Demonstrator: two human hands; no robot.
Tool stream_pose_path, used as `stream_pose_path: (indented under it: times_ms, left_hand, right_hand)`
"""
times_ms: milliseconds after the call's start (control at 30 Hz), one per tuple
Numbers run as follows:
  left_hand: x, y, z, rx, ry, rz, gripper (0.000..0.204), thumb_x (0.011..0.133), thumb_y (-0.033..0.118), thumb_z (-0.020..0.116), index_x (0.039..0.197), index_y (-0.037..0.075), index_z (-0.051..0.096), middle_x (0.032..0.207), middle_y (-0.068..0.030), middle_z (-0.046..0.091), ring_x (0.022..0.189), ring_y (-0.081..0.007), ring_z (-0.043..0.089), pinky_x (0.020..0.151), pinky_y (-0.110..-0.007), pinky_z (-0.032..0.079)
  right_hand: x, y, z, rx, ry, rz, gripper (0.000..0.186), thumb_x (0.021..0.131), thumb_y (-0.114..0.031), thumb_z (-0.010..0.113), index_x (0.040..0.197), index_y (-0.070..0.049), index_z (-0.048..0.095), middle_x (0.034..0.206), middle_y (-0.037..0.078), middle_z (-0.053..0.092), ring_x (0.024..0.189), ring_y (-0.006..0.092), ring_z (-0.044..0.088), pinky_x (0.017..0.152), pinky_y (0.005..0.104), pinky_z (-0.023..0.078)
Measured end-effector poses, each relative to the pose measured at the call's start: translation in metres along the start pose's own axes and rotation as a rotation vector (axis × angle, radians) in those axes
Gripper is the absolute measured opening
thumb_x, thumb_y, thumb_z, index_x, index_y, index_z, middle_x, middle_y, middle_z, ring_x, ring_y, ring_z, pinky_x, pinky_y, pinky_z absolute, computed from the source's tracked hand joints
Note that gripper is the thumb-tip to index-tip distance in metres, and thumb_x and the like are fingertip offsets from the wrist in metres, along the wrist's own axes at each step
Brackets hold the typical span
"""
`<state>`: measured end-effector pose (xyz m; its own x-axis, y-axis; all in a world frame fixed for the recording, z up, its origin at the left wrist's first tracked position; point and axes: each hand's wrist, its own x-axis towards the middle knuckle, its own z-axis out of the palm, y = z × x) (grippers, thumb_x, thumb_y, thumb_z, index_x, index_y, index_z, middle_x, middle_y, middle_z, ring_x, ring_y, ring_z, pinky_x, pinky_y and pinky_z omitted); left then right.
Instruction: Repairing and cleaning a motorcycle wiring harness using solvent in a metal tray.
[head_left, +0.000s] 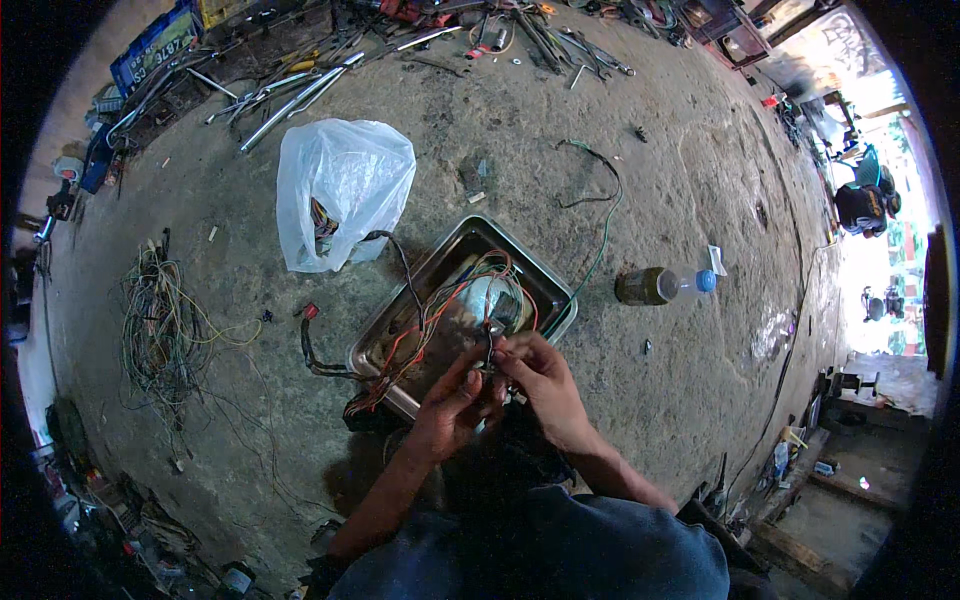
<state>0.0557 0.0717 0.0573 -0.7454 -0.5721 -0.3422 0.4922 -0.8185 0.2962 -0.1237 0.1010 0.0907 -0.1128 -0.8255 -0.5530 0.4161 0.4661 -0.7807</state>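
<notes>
My left hand and my right hand meet over the near edge of a metal tray. Between them, both sets of fingertips pinch a thin dark wire that runs up toward the tray. What its lower end joins is covered by my fingers. A loose wiring harness in orange, red, white and dark strands lies in the tray. One branch with a red connector hangs out over the left side. From the right side, a green wire trails away across the floor.
Left of the tray stands a white plastic bag with wires inside. Farther left lies a tangled wire bundle. A bottle with dark liquid and a blue cap lies to the right. Spanners and metal tools line the far floor.
</notes>
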Motion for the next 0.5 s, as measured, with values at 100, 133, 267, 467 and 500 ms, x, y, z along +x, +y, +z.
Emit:
stream_pose_path:
  times_ms: [100,133,267,467,500]
  left_hand:
    - [0.001,0.003,0.006,0.144,0.118,-0.015,0.049,0.111,0.020,0.059,0.156,0.012,0.041,0.116,-0.0049,0.065,0.094,-0.0139,0.062,0.079,-0.031,0.052]
    - [0.003,0.003,0.008,0.202,0.152,-0.020,0.047,0.111,0.019,0.060,0.154,0.012,0.042,0.117,-0.0046,0.065,0.095,-0.0137,0.062,0.080,-0.032,0.052]
    - [0.014,-0.002,0.009,0.359,0.142,0.061,0.041,0.109,0.016,0.063,0.146,0.010,0.046,0.119,-0.0040,0.063,0.099,-0.0123,0.062,0.081,-0.032,0.052]
    - [0.026,-0.002,-0.008,0.469,0.123,0.115,0.028,0.105,0.017,0.070,0.128,0.009,0.056,0.112,-0.0020,0.063,0.101,-0.0093,0.060,0.085,-0.029,0.051]
    - [0.027,0.000,-0.011,0.451,0.127,0.101,0.025,0.105,0.017,0.071,0.125,0.009,0.058,0.110,-0.0015,0.063,0.102,-0.0090,0.060,0.085,-0.029,0.051]
  right_hand:
    - [-0.008,-0.004,-0.001,-0.058,0.110,-0.081,0.021,0.106,-0.017,0.068,0.117,0.000,0.067,0.100,0.003,0.067,0.092,0.0120,0.064,0.083,0.0292,0.053]
    - [-0.012,-0.006,-0.001,-0.042,0.102,-0.079,0.023,0.106,-0.019,0.069,0.118,0.000,0.067,0.100,0.004,0.066,0.093,0.0128,0.064,0.084,0.0298,0.053]
    - [-0.025,-0.013,-0.001,-0.574,0.081,-0.247,0.028,0.104,-0.025,0.072,0.122,-0.003,0.070,0.099,0.007,0.066,0.096,0.0172,0.066,0.088,0.0328,0.055]
    - [-0.022,-0.021,-0.006,-0.528,0.017,-0.121,0.027,0.103,-0.027,0.073,0.113,-0.002,0.075,0.099,0.013,0.076,0.093,0.0191,0.071,0.088,0.0354,0.055]
    - [-0.021,-0.020,-0.006,-0.538,0.002,-0.122,0.027,0.103,-0.027,0.073,0.113,-0.002,0.075,0.097,0.012,0.076,0.092,0.0184,0.071,0.087,0.0352,0.055]
